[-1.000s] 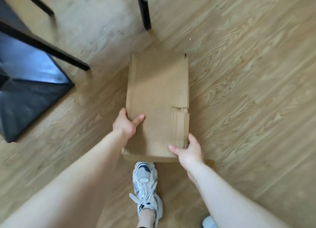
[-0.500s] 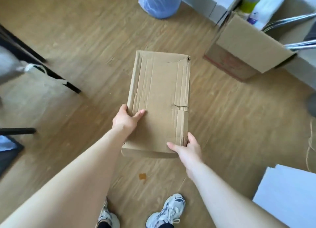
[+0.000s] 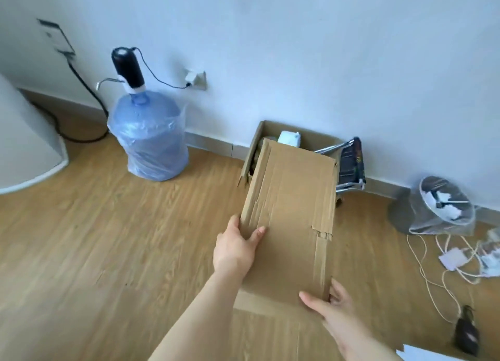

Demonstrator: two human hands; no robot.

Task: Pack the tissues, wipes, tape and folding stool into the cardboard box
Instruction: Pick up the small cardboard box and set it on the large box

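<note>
I hold a flattened brown cardboard box (image 3: 289, 214) in front of me with both hands. My left hand (image 3: 235, 248) grips its left edge, thumb on top. My right hand (image 3: 328, 305) grips its near right corner. Behind it, against the wall, stands an open cardboard box (image 3: 255, 141) with a white pack (image 3: 289, 138), wipes or tissues, sticking up inside. The folding stool (image 3: 350, 160), with chrome legs and a dark seat, leans at that box's right side. No tape is visible.
A blue water jug (image 3: 148, 141) with a black pump stands by the wall at left. A grey bin (image 3: 435, 206) with a plastic liner sits at right, with white cables and a charger (image 3: 454, 257) on the wooden floor. A white rounded object (image 3: 24, 149) fills the far left.
My view has swung up from the floor and my shoes to the wall. The flattened box stays in both hands and now overlaps the open box by the wall.
</note>
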